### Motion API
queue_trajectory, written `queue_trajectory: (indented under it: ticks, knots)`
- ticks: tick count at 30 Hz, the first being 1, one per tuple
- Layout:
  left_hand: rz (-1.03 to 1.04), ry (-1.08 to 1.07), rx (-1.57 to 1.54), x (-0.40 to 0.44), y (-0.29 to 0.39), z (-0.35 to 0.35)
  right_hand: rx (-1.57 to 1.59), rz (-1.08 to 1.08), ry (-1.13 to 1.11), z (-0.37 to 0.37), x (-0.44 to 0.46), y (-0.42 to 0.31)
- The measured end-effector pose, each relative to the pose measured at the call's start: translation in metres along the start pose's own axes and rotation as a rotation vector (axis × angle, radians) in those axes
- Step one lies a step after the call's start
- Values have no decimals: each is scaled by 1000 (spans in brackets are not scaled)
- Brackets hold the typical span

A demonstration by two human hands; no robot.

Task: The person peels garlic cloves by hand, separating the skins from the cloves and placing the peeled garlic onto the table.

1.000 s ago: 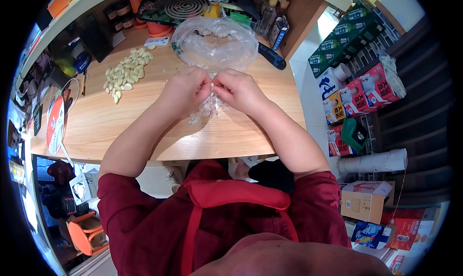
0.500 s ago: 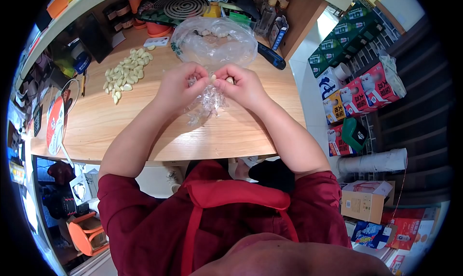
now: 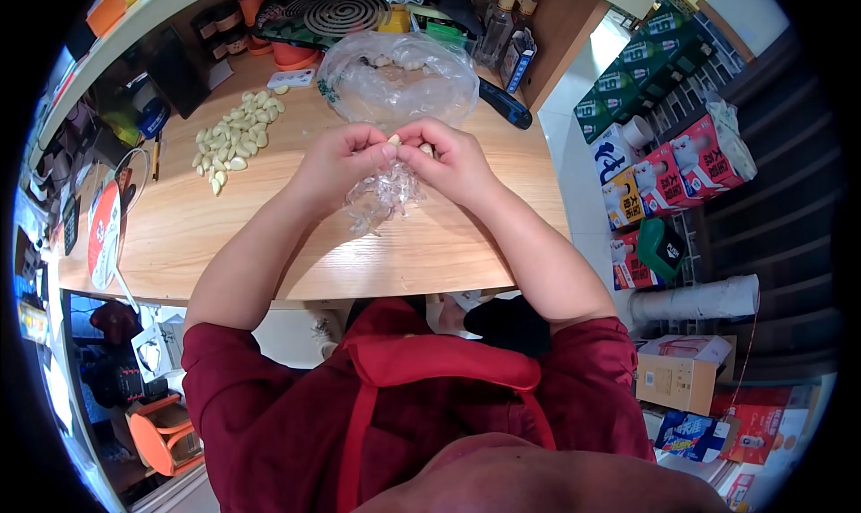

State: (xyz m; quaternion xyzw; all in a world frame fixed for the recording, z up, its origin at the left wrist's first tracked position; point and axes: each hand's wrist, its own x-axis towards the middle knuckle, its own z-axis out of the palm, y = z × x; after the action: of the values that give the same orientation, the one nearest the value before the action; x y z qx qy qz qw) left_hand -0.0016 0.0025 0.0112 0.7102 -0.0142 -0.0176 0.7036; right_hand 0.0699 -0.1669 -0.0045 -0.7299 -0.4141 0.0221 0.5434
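Note:
Over the front half of the desk, my left hand (image 3: 345, 161) and my right hand (image 3: 451, 161) meet with their fingertips pinched on one small garlic clove (image 3: 394, 141). Another piece of garlic (image 3: 428, 149) is tucked in the curled fingers of my right hand. Beneath the hands lies a loose heap of papery garlic skins (image 3: 387, 195). To the left, a pile of peeled garlic cloves (image 3: 235, 136) is spread on the wood. Just beyond the hands rests a clear plastic bag (image 3: 399, 87) with some garlic inside.
A dark knife-like tool with a blue-marked handle (image 3: 505, 103) lies right of the bag. Behind it stand bottles (image 3: 496, 39) and a small box (image 3: 517, 62). A coiled mosquito repellent (image 3: 345, 13) sits at the back. A red and white hand fan (image 3: 104, 235) is at the left edge.
My left fingertips have closed in on the clove, and the two hands are now nearer each other. The pile and the bag look the same.

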Motion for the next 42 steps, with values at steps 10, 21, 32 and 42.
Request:
queue_trajectory:
  ticks: [10,21,32,42]
  knots:
    - [168,-14,449,-2,-5,2,-49,41,-192,-5,2,1]
    - [75,-182,260,-9,1,0,466,311,-368,-8,-2,-1]
    - [354,-182,489,-7,-2,-2,763,563,-417,-10,-5,-3]
    - [584,-217,651,-3,-6,-5,934,647,-506,-13,-4,9]
